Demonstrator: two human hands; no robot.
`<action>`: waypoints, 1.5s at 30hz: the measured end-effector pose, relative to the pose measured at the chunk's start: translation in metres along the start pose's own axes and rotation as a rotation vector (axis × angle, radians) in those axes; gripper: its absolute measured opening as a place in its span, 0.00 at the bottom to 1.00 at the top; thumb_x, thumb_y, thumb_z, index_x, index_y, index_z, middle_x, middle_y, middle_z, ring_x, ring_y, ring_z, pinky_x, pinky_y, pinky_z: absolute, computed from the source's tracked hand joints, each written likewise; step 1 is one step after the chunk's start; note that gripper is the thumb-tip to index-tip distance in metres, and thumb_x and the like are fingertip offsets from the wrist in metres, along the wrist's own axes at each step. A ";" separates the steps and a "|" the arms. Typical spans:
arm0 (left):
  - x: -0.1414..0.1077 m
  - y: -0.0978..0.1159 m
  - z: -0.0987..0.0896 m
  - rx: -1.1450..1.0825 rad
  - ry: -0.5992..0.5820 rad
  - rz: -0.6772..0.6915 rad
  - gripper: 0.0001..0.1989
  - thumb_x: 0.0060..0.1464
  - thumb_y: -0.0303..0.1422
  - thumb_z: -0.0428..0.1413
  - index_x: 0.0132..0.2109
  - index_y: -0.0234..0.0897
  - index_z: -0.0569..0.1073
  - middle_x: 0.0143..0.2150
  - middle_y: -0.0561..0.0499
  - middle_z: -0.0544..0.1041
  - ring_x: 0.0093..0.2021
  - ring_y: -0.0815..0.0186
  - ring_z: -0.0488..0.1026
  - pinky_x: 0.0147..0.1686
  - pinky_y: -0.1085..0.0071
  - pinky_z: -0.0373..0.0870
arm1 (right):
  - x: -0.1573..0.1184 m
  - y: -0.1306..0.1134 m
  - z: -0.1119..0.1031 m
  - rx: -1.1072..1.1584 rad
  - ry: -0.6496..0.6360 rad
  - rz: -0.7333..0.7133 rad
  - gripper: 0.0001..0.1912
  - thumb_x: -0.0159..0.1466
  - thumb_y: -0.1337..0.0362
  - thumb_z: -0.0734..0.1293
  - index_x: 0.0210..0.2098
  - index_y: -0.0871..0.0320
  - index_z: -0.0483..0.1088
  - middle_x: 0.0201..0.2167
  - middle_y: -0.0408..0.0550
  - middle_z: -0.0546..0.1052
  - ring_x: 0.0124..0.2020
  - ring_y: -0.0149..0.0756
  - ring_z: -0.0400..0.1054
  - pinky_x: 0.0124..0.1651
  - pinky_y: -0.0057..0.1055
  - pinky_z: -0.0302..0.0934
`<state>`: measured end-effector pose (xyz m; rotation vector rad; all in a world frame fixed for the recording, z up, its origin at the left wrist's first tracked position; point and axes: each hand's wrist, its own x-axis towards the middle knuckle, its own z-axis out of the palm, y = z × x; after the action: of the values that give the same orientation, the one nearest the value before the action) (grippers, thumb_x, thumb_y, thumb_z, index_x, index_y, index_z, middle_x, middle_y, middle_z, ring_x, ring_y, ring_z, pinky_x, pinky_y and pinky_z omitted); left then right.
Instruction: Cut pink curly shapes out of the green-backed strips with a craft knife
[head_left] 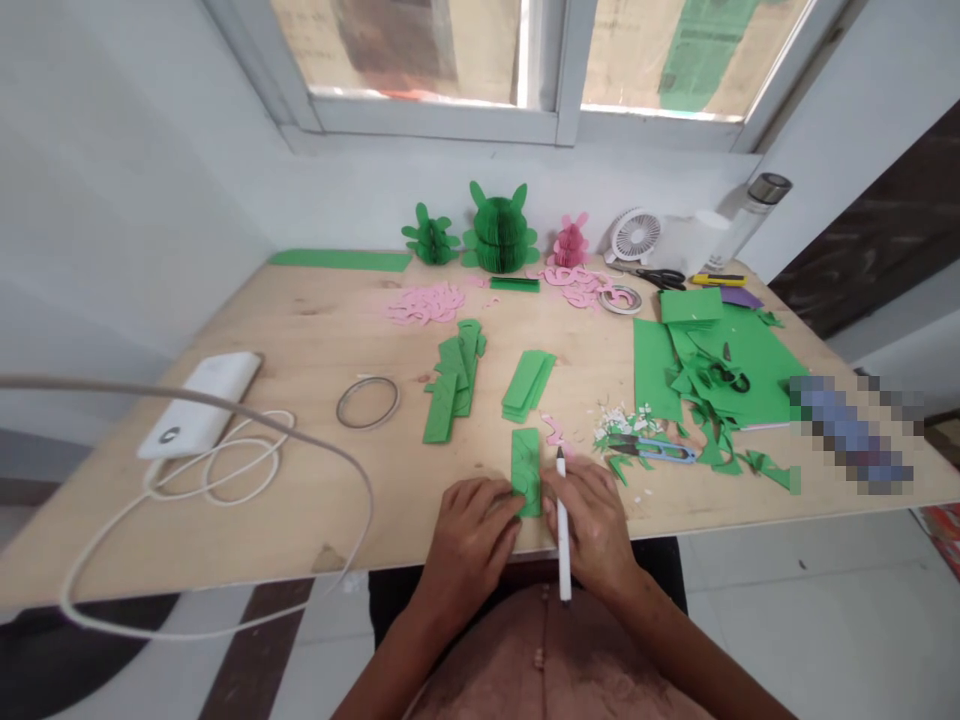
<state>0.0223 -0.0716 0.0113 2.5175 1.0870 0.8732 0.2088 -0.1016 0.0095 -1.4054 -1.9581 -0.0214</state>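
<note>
A small green paper strip point(526, 465) with faint curved lines drawn on it lies near the table's front edge. My left hand point(472, 525) is closed at its left edge, fingertips pressing the paper down. In my right hand point(592, 520) is a white marker pen point(562, 530), its black tip pointing away from me; the fingertips of this hand touch the strip's right edge. Just beyond the pen tip lies a pink curvy paper cutout point(553, 430). Further back are a stack of green strips point(527, 385) and several overlapping green pieces point(454, 385).
Thread snips point(656, 447) lie among paper scraps on the right, near green sheets point(757, 350) and black-handled scissors point(660, 277). Tape rolls point(368, 402), a power bank point(202, 400) and its looping cable point(360, 480) are left. Honeycomb paper figures point(500, 235) and pink cutouts point(427, 303) sit behind.
</note>
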 end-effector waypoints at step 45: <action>0.047 -0.073 -0.009 0.428 -0.207 -0.180 0.22 0.60 0.38 0.51 0.61 0.48 0.67 0.68 0.44 0.61 0.66 0.43 0.57 0.58 0.40 0.57 | -0.015 0.021 0.007 -0.103 0.092 -0.020 0.16 0.66 0.72 0.60 0.52 0.59 0.67 0.39 0.52 0.79 0.46 0.45 0.71 0.49 0.45 0.61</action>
<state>0.0002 0.0124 0.0048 2.7015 1.5306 0.3476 0.2249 -0.1023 -0.0117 -1.4249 -1.9185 -0.1948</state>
